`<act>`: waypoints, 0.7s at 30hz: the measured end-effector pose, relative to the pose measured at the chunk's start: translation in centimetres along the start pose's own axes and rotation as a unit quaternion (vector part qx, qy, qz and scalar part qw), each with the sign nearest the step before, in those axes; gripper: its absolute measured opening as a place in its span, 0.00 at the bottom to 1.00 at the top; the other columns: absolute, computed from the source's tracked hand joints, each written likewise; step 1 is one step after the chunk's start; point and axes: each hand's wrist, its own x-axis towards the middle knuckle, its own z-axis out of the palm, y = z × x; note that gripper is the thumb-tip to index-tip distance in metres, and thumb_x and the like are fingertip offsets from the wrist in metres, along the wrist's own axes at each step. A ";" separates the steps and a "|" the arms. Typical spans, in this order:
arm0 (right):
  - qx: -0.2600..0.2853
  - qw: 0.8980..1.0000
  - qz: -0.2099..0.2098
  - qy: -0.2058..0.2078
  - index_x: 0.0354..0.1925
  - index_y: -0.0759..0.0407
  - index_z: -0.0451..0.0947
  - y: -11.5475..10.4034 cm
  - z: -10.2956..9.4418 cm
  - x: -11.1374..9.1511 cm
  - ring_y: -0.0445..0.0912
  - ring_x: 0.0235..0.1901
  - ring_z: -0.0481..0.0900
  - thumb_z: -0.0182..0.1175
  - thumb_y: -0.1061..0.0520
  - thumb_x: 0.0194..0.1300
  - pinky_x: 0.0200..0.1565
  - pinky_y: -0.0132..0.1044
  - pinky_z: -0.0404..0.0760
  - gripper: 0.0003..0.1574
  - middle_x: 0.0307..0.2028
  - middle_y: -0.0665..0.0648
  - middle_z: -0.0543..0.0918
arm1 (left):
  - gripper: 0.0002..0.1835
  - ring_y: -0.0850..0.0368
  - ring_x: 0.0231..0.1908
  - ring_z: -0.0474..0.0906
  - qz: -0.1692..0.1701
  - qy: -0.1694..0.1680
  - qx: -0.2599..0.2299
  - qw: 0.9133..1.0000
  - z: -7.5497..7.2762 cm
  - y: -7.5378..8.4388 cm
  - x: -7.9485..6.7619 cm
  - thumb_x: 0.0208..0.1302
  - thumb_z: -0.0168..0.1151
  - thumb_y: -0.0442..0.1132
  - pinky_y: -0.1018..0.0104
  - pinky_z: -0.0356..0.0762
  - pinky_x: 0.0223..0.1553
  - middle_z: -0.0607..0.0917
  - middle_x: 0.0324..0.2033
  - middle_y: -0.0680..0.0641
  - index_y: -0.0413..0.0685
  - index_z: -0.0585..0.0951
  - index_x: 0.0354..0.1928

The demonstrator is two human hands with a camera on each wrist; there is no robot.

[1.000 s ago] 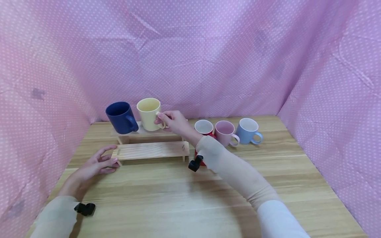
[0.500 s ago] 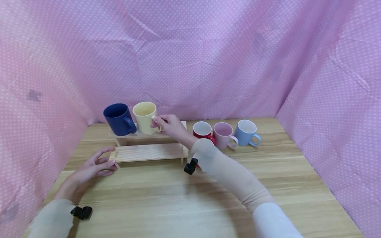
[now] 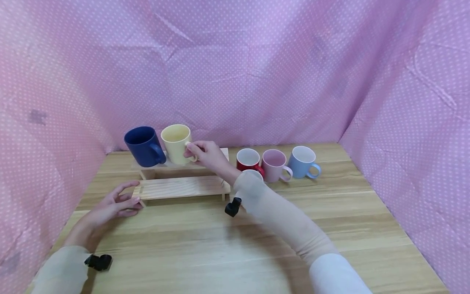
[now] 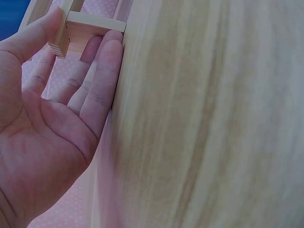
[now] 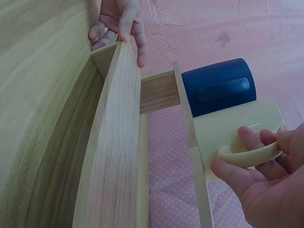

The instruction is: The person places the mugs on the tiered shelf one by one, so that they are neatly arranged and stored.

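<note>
There are two hands [image 3: 114,207], six mugs [image 3: 175,149], one rack [image 3: 176,188]

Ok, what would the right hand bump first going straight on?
Probably the dark blue mug, bumped by the yellow mug the right hand holds; any gap between them is hard to judge.

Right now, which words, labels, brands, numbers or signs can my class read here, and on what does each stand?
None can be read.
Navy mug, yellow mug, red mug, pink mug and light blue mug: no lettering where visible.
Wooden stand's front board: faint marks near its ends, too small to make out.
</note>
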 end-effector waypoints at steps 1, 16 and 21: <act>-0.003 1.000 -0.002 0.001 0.50 0.64 0.84 0.0 0.0 0.0 0.42 0.47 0.85 0.55 0.49 0.79 0.47 0.38 0.87 0.20 0.42 0.57 0.89 | 0.33 0.51 0.50 0.84 -0.002 0.001 0.000 1.000 0.0 0.0 0.0 0.77 0.57 0.39 0.58 0.84 0.51 0.82 0.51 0.36 0.56 0.55 0.76; -0.003 1.000 -0.004 0.001 0.49 0.63 0.84 0.0 -0.3 0.0 0.44 0.48 0.84 0.54 0.47 0.79 0.45 0.38 0.87 0.22 0.43 0.57 0.89 | 0.35 0.49 0.50 0.84 -0.013 0.010 0.003 1.000 0.2 0.5 0.2 0.77 0.58 0.41 0.58 0.84 0.52 0.80 0.54 0.32 0.55 0.53 0.78; -0.006 1.000 -0.007 0.004 0.50 0.62 0.83 0.2 -0.2 0.1 0.47 0.46 0.85 0.56 0.47 0.78 0.40 0.38 0.87 0.20 0.42 0.56 0.89 | 0.36 0.50 0.50 0.84 -0.020 0.013 0.009 1.000 0.1 0.4 -0.1 0.76 0.59 0.41 0.57 0.84 0.52 0.80 0.54 0.32 0.54 0.52 0.78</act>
